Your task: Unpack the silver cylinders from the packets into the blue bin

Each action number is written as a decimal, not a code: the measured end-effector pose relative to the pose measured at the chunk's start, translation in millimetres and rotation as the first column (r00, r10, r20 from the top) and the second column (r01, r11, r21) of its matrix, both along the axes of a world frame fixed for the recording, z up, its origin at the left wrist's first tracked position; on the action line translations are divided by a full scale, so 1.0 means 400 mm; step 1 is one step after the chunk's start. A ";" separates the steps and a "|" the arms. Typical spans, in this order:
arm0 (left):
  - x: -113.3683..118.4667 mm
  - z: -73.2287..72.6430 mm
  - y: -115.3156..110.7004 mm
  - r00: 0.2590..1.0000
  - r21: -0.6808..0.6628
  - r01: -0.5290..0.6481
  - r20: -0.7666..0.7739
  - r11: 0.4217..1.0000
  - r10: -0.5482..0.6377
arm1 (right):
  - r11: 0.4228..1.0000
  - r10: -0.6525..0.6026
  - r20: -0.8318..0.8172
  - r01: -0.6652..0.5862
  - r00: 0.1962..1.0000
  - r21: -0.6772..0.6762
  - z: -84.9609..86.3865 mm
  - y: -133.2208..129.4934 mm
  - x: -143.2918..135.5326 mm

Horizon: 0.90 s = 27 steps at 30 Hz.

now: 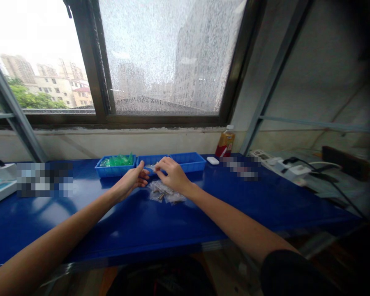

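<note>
My left hand [131, 181] is raised above the blue table, thumb up and apart from its loosely curled fingers, with nothing visible in it. Facing it, my right hand [173, 176] has its thumb and fingertips drawn together in a pinch; what they hold, if anything, is too small to tell. A bit of clear plastic [151, 167] shows between the hands, by the middle bin. Below them lies a pile of small clear plastic bags [165, 193] with little metal pieces inside. Behind the hands is the blue middle bin [148, 158], partly hidden by my fingers.
The left blue bin [115, 168] holds green plastic pieces [120, 159]; another blue bin [191, 162] stands at right. Beyond it are a small white case [212, 160] and a bottle of amber liquid [225, 142]. A power strip [1, 191] lies far left; cables and chargers [291, 169] lie right.
</note>
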<state>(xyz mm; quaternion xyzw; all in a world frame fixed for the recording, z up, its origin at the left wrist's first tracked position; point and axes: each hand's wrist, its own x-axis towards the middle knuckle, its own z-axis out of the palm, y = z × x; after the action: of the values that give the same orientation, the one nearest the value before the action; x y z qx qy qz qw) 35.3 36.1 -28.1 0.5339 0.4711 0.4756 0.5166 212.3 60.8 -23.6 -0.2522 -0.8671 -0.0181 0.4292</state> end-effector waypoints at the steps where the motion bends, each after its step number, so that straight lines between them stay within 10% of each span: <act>1: 0.001 0.001 -0.002 0.997 -0.063 0.051 0.061 0.997 -0.047 | 0.999 -0.006 0.035 0.004 0.999 0.051 -0.001 -0.001 0.002; 5: 0.001 0.003 -0.003 0.985 0.077 0.076 0.151 0.994 -0.087 | 0.997 0.045 0.056 -0.048 0.997 0.067 -0.005 -0.011 -0.007; 13: 0.001 -0.014 0.006 0.986 0.359 0.066 -0.165 0.931 -0.006 | 0.907 0.016 -0.253 -0.120 0.967 -0.403 0.004 -0.002 -0.017; 17: 0.009 -0.039 -0.006 0.757 0.468 0.254 -0.641 0.847 0.128 | 0.980 -0.150 -0.139 0.128 0.979 -0.154 0.041 0.037 0.042; 21: 0.007 -0.054 -0.014 0.438 0.375 0.410 -0.881 0.831 0.181 | 0.912 -0.409 -0.135 0.404 0.902 -0.068 0.046 0.109 0.132; 27: -0.009 -0.059 0.012 0.506 0.407 0.431 -0.848 0.805 0.157 | 0.828 -0.549 -0.160 0.509 0.820 -0.235 0.017 0.167 0.182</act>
<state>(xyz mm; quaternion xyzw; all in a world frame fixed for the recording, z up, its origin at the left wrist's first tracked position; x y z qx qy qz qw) 31.7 41.0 -51.8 0.8624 0.4488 0.2238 0.0697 285.1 127.5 -16.8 -0.5220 -0.7073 -0.0298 0.4757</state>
